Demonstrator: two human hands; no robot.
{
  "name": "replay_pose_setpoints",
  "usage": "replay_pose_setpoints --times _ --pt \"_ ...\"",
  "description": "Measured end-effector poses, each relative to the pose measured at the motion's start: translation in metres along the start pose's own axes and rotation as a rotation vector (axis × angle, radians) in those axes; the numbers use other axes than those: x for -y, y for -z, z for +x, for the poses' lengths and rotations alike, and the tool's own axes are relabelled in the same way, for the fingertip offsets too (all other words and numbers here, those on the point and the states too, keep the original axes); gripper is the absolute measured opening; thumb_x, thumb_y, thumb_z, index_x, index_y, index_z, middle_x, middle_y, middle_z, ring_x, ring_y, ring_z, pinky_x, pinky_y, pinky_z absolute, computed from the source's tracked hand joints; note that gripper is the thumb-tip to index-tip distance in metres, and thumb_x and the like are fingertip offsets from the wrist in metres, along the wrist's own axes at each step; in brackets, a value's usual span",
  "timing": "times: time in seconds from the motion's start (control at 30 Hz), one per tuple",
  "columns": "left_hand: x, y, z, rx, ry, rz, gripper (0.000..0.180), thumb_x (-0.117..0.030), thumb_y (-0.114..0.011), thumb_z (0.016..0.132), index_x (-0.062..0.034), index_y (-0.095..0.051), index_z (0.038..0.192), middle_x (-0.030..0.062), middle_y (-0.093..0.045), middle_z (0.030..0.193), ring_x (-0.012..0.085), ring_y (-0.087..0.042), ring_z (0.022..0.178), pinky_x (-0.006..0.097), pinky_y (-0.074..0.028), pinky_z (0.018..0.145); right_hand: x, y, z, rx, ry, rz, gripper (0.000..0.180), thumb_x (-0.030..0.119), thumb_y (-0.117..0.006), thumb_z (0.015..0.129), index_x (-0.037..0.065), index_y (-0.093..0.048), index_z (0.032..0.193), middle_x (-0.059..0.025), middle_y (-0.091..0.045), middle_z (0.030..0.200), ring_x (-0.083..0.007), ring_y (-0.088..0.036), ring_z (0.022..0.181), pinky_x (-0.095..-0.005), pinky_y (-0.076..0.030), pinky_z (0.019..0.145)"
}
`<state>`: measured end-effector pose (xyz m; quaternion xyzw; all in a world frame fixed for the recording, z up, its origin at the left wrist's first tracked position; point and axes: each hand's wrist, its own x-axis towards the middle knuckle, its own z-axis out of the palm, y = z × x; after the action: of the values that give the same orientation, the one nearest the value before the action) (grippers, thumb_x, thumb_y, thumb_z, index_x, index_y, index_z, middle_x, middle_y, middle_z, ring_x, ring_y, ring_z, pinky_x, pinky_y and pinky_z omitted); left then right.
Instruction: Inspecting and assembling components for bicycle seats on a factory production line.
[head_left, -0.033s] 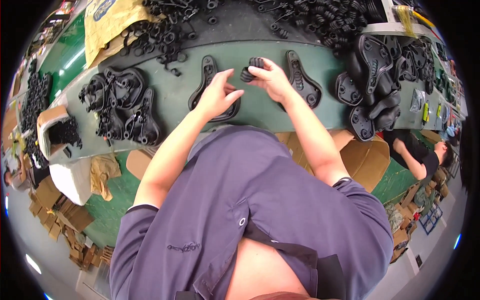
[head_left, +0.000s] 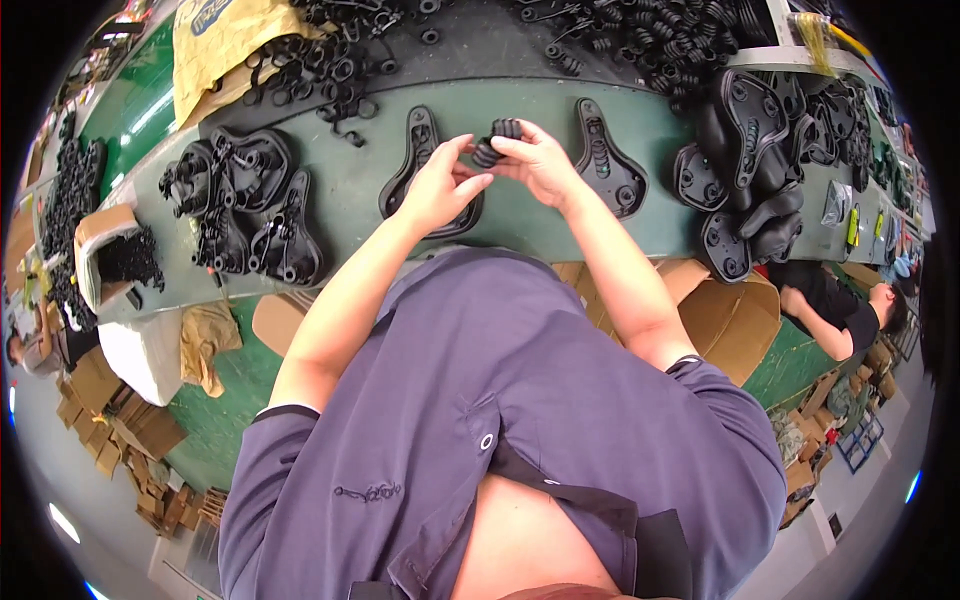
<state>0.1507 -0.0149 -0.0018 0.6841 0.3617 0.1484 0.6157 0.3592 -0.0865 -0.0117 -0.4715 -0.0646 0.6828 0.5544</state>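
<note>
Just above the middle of the frame, both hands meet over the green tabletop [head_left: 350, 190] and share one small thing: a black coil spring [head_left: 497, 140]. The right hand [head_left: 540, 165] pinches it between thumb and fingertips, closed on its upper end; the left hand [head_left: 435, 185] comes in from the lower left with its thumb and forefinger reaching to the spring's lower end, touching or all but touching it (the exact contact is too small to tell). So the spring lies between the two hands, up and to the right of the left palm, just left of the right fingers, and the right hand has the firmer hold.

The spring's long axis looks tilted, running from upper right down toward lower left, roughly toward the black saddle base [head_left: 425, 170] that lies directly under the left hand. That base lies upside down with its long axis running up and down the frame, narrow nose toward the top. A second saddle base [head_left: 605, 165] lies to the right of the right hand, near but apart from it.

Further off, a cluster of saddle bases [head_left: 245, 205] sits at the left, a stack of saddles [head_left: 750, 160] at the right, and a heap of loose springs [head_left: 660, 35] along the top edge.
</note>
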Motion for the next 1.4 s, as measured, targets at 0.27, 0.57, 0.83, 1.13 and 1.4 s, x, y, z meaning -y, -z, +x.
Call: replay_pose_setpoints --times 0.27,0.57,0.83,1.13,1.4 --pt "0.025 0.037 -0.068 -0.171 -0.112 0.184 0.052 -0.002 -0.080 0.089 -0.0066 -0.063 0.137 0.0108 -0.071 0.120 0.0230 -0.071 0.105 0.036 -0.057 0.094 -0.027 -0.023 -0.014 0.100 -0.093 -0.161 0.034 0.014 -0.078 0.094 0.006 -0.068 0.125 -0.0087 -0.070 0.118 -0.0256 -0.071 0.111 -0.0426 -0.060 0.099" --pt "0.059 0.054 -0.118 -0.122 -0.245 0.772 0.055 -0.010 -0.080 0.084 -0.0163 -0.066 0.137 0.0044 -0.069 0.138 0.0318 -0.056 0.139 0.048 -0.042 0.119 -0.104 -0.051 -0.030 0.078 0.601 -2.005 0.019 0.014 -0.070 0.086 0.008 -0.075 0.103 -0.0124 -0.060 0.117 -0.0340 -0.064 0.104 -0.0482 -0.055 0.086" --pt "0.079 0.050 -0.112 -0.220 -0.256 0.929 0.051 -0.016 -0.081 0.086 -0.0171 -0.067 0.135 0.0020 -0.070 0.137 0.0316 -0.052 0.144 0.050 -0.040 0.121 -0.109 -0.047 -0.033 -0.077 0.593 -2.094 0.017 0.016 -0.069 0.087 0.009 -0.073 0.102 -0.0117 -0.058 0.116 -0.0322 -0.062 0.100 -0.0461 -0.052 0.084" --pt "0.077 0.052 -0.103 -0.058 -0.233 1.022 0.053 -0.025 -0.085 0.083 -0.0113 -0.068 0.132 0.0056 -0.063 0.146 0.0352 -0.046 0.148 0.051 -0.038 0.123 -0.081 -0.005 -0.060 -0.160 0.584 -1.624 0.034 0.011 -0.067 0.086 0.002 -0.075 0.118 -0.0175 -0.061 0.121 -0.0375 -0.064 0.110 -0.0467 -0.055 0.096" --pt "0.047 0.018 -0.063 -0.094 -0.408 0.924 0.051 -0.030 -0.081 0.089 -0.0088 -0.067 0.134 0.0101 -0.065 0.139 0.0330 -0.055 0.138 0.047 -0.043 0.117 -0.036 0.094 -0.114 -0.657 0.609 -1.227 0.046 0.008 -0.074 0.086 0.006 -0.067 0.131 -0.0160 -0.060 0.120 -0.0341 -0.066 0.110 -0.0414 -0.056 0.098"
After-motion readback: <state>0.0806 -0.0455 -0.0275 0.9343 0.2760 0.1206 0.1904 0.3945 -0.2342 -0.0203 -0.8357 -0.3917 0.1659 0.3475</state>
